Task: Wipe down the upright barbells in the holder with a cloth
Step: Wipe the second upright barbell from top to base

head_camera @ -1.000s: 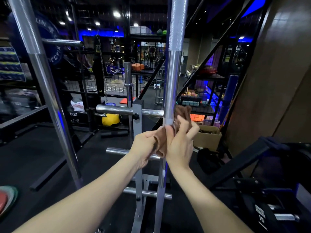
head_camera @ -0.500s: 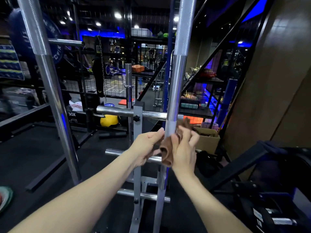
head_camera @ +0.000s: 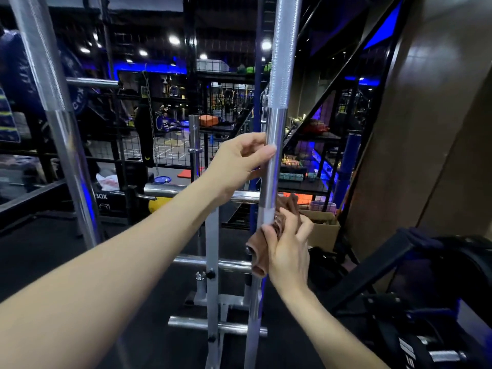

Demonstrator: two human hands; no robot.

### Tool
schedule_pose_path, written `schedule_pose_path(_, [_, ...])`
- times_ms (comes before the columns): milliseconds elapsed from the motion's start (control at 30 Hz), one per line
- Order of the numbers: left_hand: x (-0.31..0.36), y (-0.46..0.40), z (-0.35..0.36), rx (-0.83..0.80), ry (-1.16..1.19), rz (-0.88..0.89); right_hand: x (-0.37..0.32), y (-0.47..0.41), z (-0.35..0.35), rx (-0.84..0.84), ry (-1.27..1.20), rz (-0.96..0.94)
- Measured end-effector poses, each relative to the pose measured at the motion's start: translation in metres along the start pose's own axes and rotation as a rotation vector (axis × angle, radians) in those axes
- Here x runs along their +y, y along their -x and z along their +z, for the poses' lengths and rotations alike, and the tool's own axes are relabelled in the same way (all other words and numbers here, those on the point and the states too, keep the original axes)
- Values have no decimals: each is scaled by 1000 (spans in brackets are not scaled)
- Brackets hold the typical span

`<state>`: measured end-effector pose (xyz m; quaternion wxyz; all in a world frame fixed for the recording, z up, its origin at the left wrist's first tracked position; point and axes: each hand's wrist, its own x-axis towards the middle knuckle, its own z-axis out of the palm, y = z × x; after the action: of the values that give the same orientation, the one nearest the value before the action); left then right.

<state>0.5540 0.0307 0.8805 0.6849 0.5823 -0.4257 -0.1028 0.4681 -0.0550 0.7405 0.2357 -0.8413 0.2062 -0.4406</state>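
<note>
A chrome barbell [head_camera: 277,123] stands upright in front of me, knurled above and smooth lower down. My left hand [head_camera: 239,161] grips its smooth section, thumb across the front of the shaft. Lower down, my right hand [head_camera: 286,251] holds a brown cloth [head_camera: 262,249] wrapped against the shaft. A second upright barbell [head_camera: 50,97] leans at the left, untouched. The bars' lower ends and the holder's base are out of view.
A grey plate rack [head_camera: 213,235] with horizontal chrome pegs stands just behind the barbell. A cardboard box [head_camera: 323,230] sits on the floor to the right. Black equipment [head_camera: 426,302] fills the lower right. A brown wall [head_camera: 439,129] rises on the right.
My left hand let go of the cloth and moved up the shaft to grip it higher. My right hand with the cloth slid down the bar.
</note>
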Motion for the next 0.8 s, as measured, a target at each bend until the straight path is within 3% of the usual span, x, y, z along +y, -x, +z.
schedule_pose_path(267, [-11, -4, 0, 29, -25, 58, -49, -49, -25, 267, 40, -93])
schedule_pose_path(533, [-4, 1, 1, -34, -35, 85, -20, -11, -7, 45, 80, 11])
schedule_pose_path(700, [-10, -3, 1, -11, -58, 130, -52, -46, -26, 274, -35, -38])
schedule_pose_path(800, [-11, -1, 4, -31, -33, 132, -42, -32, -10, 282, 17, -19])
